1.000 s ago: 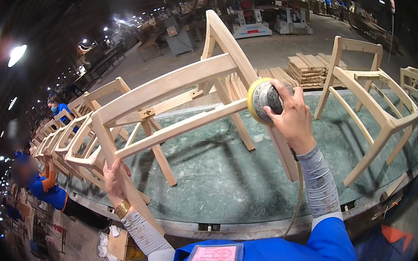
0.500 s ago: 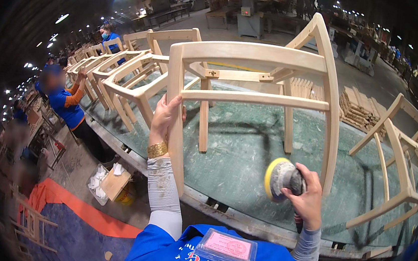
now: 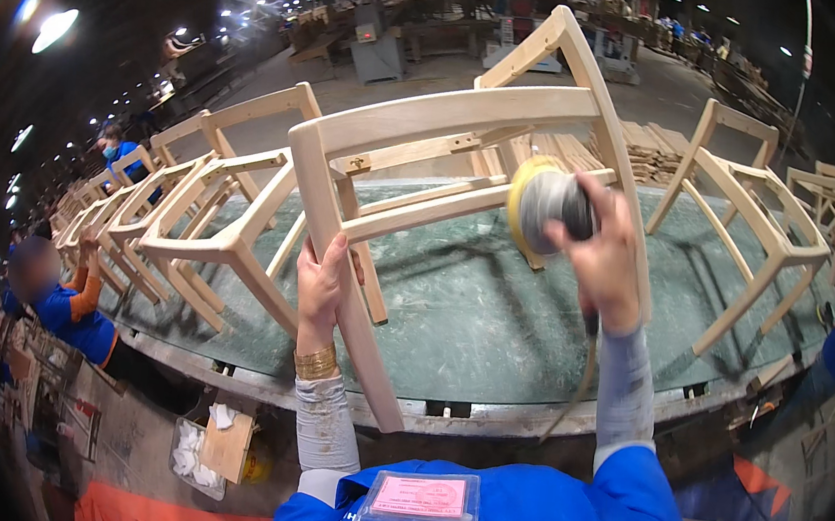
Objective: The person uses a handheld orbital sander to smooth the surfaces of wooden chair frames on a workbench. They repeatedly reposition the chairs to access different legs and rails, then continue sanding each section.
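A pale unfinished wooden chair frame (image 3: 452, 115) stands tilted in front of me. My left hand (image 3: 320, 286) is wrapped round its near left leg, just below the crossbar. In my right hand (image 3: 611, 254) is a round power sander (image 3: 549, 211) with a yellow-rimmed pad, a grey body and a dark top. The sander is at the right part of the crossbar (image 3: 432, 212), its pad turned toward the left. Whether the pad touches the wood I cannot tell. A hose (image 3: 582, 377) hangs down from the sander past my right forearm.
The chair stands on a long green worktop (image 3: 489, 353). Several similar chairs (image 3: 208, 245) line its left side, and another chair (image 3: 776, 240) stands at the right. A co-worker (image 3: 81, 314) is at the left. Below the worktop's edge is a bin of white scraps (image 3: 190, 455).
My right hand has raised the sander from low over the worktop to the chair's crossbar. The chair has tilted, and my view has turned to the right.
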### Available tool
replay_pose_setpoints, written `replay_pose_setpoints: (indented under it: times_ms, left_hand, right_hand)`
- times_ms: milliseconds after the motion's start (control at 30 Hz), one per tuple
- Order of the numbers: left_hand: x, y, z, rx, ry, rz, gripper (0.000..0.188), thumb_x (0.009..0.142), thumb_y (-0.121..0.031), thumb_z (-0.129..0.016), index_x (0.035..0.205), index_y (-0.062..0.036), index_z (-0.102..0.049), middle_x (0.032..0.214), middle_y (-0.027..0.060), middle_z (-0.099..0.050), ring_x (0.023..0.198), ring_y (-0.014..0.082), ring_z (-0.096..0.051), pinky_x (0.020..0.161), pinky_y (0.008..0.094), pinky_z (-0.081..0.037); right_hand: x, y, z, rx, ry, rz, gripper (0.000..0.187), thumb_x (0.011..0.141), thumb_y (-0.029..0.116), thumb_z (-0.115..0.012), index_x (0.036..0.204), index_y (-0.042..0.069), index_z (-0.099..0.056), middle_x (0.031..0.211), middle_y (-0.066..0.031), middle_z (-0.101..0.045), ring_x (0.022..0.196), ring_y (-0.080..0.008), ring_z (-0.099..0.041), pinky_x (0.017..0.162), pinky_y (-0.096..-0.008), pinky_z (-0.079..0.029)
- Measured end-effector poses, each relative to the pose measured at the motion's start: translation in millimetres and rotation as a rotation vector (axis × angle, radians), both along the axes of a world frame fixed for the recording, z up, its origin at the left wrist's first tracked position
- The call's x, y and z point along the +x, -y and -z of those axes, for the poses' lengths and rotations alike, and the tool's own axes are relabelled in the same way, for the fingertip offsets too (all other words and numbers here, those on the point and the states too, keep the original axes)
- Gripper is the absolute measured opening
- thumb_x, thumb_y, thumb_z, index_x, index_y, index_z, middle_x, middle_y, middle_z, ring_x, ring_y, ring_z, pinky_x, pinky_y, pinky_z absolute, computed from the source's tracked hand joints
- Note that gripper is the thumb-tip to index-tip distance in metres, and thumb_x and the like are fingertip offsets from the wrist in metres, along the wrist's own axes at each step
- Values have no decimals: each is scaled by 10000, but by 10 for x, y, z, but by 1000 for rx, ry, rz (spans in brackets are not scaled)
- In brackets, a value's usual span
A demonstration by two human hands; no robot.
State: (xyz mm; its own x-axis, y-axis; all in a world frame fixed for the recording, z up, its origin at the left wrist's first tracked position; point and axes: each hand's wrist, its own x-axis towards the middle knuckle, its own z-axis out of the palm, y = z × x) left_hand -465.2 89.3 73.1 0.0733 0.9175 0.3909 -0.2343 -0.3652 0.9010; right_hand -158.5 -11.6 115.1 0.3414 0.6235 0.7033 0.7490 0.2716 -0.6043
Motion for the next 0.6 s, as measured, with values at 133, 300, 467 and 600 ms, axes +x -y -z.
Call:
replay_pose_setpoints:
  times_ms: [133,300,467,600]
  left_hand:
    - [38,100,-4,20,-40,3,311,857,-219,-649,1021,-5,-494,721,60,-555,544,137,-561,474,263,-480]
    - [-8,119,25,-14,17,46,427,785,-30,-687,1137,26,-452,817,71,-566,552,131,-563,484,263,-475]
    - [-6,51,16,-47,1,23,458,759,-17,-692,1145,30,-451,835,76,-565,551,133,-564,483,260,-474]
    - [-10,15,-16,-38,-1,21,440,753,-12,-689,1123,30,-455,818,78,-567,550,134,-565,486,259,-478]
  right_hand:
    - [225,-575,-435,52,130,164,664,679,236,-774,1276,314,-494,969,-148,-526,869,-359,-607,774,-443,-505]
    - [229,-720,-570,-25,175,236,672,674,218,-786,1280,280,-503,1010,-165,-536,924,-340,-594,824,-405,-488]
    - [222,-725,-490,-9,188,187,650,667,232,-784,1260,267,-520,953,-149,-525,887,-334,-579,819,-408,-474]
    - [243,-749,-482,-2,222,182,643,668,233,-781,1257,259,-526,912,-142,-518,866,-326,-564,807,-404,-463]
